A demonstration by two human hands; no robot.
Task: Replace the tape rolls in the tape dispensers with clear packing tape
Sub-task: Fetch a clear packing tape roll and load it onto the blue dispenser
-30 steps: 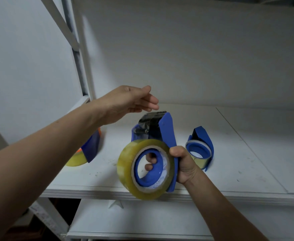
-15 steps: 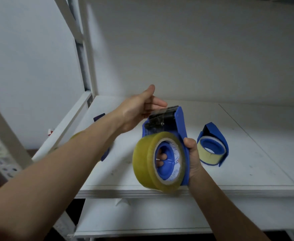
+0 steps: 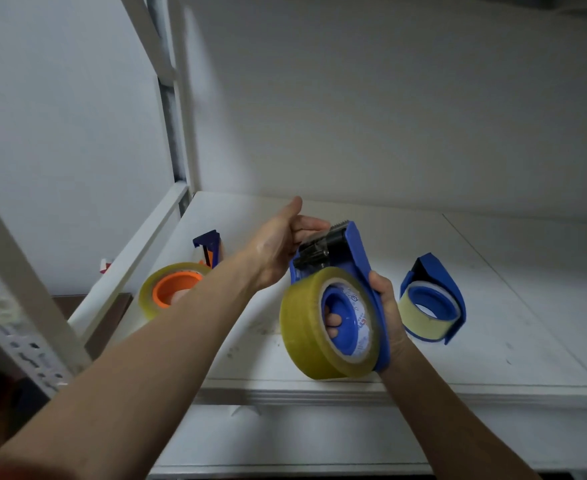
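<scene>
Right grip [image 3: 391, 313] tight around blue dispenser [image 3: 358, 251] with clear roll [image 3: 306, 327]; left grip [image 3: 281, 244] spread, fingertips [image 3: 314, 225] at cutter [image 3: 337, 227].

Left hand arrives at the cutter end of the dispenser

One second ago the left hand [image 3: 278, 244] was above and to the left of the blue dispenser [image 3: 358, 258], apart from it. Now it has come close, its fingers reach the toothed end beside the black roller, and the thumb points up. The right hand [image 3: 387, 306] has raised the dispenser with its yellowish tape roll [image 3: 302, 327] a little against the front edge of the shelf [image 3: 493, 341]. The left forearm covered the roll with the orange core [image 3: 177, 289] before; now this roll shows almost in full.
</scene>
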